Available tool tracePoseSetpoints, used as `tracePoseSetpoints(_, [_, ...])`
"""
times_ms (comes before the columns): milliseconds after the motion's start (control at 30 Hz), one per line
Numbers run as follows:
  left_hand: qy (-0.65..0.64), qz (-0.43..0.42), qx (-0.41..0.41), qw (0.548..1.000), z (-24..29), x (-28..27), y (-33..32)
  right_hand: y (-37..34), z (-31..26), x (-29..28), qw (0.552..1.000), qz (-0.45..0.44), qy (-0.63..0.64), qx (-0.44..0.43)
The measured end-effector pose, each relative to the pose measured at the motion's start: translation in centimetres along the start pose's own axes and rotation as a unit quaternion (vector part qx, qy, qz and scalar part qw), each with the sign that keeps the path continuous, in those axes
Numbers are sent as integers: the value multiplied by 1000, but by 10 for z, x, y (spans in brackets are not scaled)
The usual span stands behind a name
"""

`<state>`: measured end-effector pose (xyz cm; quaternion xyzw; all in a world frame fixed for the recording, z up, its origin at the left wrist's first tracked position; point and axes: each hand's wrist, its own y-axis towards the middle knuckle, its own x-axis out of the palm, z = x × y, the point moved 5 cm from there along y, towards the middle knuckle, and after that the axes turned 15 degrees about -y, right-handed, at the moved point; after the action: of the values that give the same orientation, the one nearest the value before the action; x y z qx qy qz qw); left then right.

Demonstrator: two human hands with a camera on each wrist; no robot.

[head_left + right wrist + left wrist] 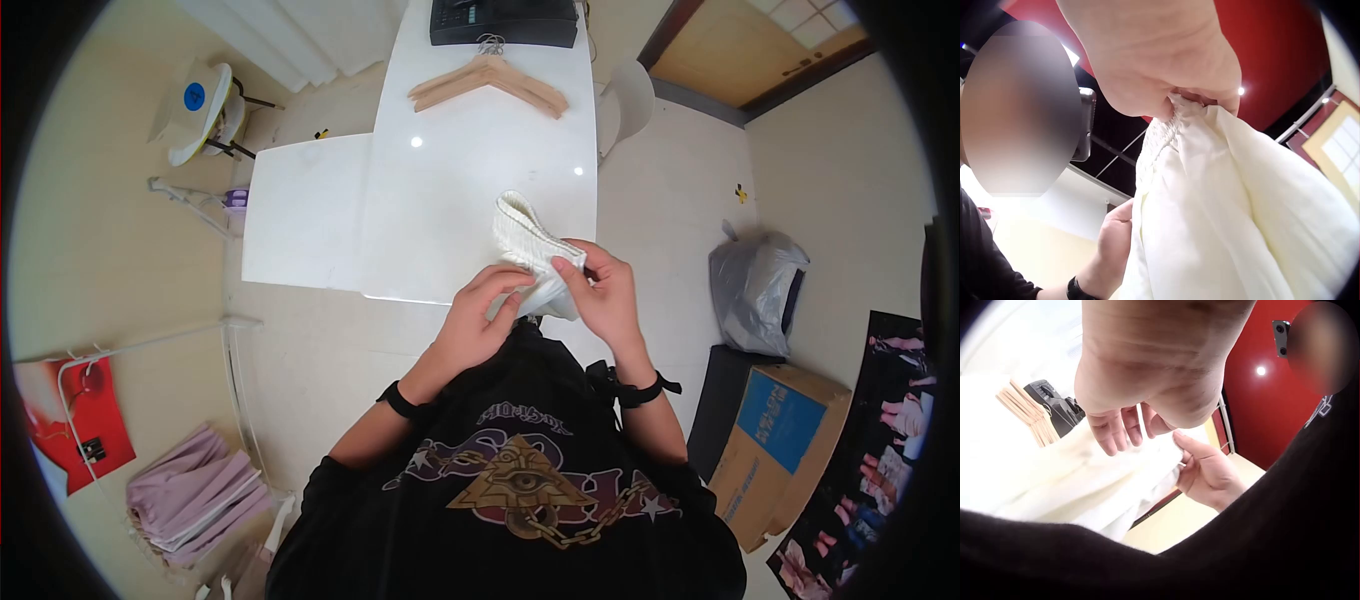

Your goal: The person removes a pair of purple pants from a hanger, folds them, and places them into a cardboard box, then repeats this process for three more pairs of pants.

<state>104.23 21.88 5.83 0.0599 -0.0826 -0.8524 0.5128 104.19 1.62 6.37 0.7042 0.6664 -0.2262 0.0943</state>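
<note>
A white garment with a gathered elastic waistband (525, 235), skirt-like in shape, is held up in front of the chest. My right hand (608, 295) pinches the waistband's edge between thumb and fingers; in the right wrist view, the gathered cloth (1191, 181) hangs down from that grip. On the other side, my left hand (482, 315) is at the garment, its thumb and index finger apart. The left wrist view shows the left fingers (1110, 431) loosely extended against the white fabric (1085, 481).
Wooden hangers (490, 80) lie stacked on the white table (450, 200), before a black machine (500, 22). At right stand a cardboard box (775, 450) and a grey plastic bag (755, 290). Pinkish garments (195, 490) hang on a rack at lower left.
</note>
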Motion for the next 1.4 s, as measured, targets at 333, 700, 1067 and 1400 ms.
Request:
tracePoseSetpoints(333, [-113,-91,16,989,53,25,60,-95,-150,-153,947,1,-176,-267])
tracePoseSetpoints(700, [-262,-261,134,919,168,97,137,-177,-168,-211,879,393,-149,-225])
tracePoseSetpoints(1067, [-569,-365,-14,737,382,27,240,-119,-263,-307,772,503,-152,-356])
tracePoseSetpoints(1400, [-508,-318,117,792,469,-79,201,-81,-347,-321,748,467,-135,-452])
